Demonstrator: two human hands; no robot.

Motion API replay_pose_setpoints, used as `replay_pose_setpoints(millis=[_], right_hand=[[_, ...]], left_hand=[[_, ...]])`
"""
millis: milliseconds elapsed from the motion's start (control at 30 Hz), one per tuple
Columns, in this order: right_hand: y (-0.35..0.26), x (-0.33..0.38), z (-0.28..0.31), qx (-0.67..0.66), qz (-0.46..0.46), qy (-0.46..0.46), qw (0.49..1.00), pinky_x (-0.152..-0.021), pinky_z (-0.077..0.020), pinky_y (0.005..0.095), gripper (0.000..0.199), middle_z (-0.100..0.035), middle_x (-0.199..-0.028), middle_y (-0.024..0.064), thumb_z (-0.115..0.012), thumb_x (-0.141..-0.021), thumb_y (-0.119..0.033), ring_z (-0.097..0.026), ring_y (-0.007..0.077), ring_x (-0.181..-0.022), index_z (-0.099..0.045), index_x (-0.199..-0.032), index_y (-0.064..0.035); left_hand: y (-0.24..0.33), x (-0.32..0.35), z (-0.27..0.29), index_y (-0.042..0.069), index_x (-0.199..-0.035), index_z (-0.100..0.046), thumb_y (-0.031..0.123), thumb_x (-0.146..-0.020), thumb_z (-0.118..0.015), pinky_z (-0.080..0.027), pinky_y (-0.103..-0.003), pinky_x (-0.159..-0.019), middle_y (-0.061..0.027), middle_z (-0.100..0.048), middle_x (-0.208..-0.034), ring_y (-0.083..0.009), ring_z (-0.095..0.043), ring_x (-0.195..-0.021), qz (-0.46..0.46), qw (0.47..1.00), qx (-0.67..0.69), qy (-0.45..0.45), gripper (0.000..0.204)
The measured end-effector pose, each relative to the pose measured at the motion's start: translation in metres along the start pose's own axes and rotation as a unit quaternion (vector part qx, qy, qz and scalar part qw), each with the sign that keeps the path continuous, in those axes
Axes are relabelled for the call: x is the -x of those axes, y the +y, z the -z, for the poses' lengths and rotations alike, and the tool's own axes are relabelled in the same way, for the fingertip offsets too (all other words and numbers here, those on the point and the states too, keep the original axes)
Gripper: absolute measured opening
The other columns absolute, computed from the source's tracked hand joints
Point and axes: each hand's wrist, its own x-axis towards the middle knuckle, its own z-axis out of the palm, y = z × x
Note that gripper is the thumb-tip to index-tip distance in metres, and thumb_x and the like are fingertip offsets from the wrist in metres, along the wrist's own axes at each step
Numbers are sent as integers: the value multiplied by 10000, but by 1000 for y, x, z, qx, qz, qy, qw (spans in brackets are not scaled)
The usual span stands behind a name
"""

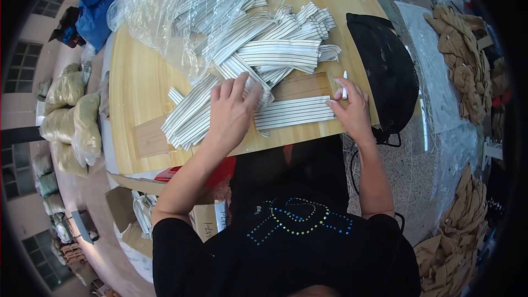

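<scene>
A striped fabric strip (pixel 294 113), white with dark lines, lies flat along the table's near edge. My right hand (pixel 353 111) is at its right end, thumb on the fabric, with a slim white pen (pixel 345 84) held between the fingers. My left hand (pixel 234 109) is over the strip's left end and a stack of similar striped pieces (pixel 192 115). Its fingers are bent and apart, the tips slightly blurred; whether they touch the fabric is hard to see. Beyond the hands is a loose heap of striped pieces (pixel 280 49).
A clear plastic bag (pixel 159 19) covers part of the heap on the wooden table (pixel 129 88). A black cloth item (pixel 382 71) hangs at the table's right edge. Brown fabric piles (pixel 462 60) lie on the right; stuffed sacks (pixel 69 121) and an open carton (pixel 126 223) are on the left.
</scene>
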Motion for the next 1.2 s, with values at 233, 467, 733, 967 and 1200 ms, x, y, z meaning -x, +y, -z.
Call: replay_pose_setpoints(millis=[233,467,733,967,1200], right_hand=[[1,1,-4,8,10,7,1000,-904,-362,358,529,-578,-892,16,-750,-768,-87,-541,191,-876,-564,-1262,-110],[3,2,-4,4,30,16,999,-899,-362,355,530,-579,-885,16,-748,-770,-85,-537,193,-880,-566,-1267,-113],[4,3,-4,2,26,17,1000,-898,-361,356,532,-578,-884,16,-748,-766,-79,-538,200,-895,-565,-1264,-115],[4,3,-6,6,19,21,1000,-913,-354,357,537,-581,-877,8,-754,-765,-94,-553,187,-884,-560,-1266,-112],[2,4,-4,1,21,28,999,-913,-357,354,541,-583,-872,6,-761,-760,-100,-555,189,-883,-561,-1263,-112]], left_hand=[[-16,-74,-36,37,-862,-587,24,-788,-576,-509,-452,-673,-108,-587,-893,-324,-630,-811,98,985,138,32,76],[-9,-40,-3,109,-1378,-454,7,-767,-609,-499,-415,-825,-178,-524,-1169,-326,-588,-1003,-45,994,-21,-100,639],[-14,-69,-34,72,-1130,-581,22,-755,-633,-517,-450,-701,-145,-592,-968,-381,-622,-836,43,989,132,-58,382],[12,-73,-56,17,-1242,-501,10,-734,-622,-526,-441,-738,-201,-562,-1068,-382,-624,-897,95,985,139,-30,522],[76,-22,-26,-20,-1300,-507,117,-776,-704,-418,-429,-922,-210,-505,-1288,-333,-533,-1086,-15,976,216,36,576]])
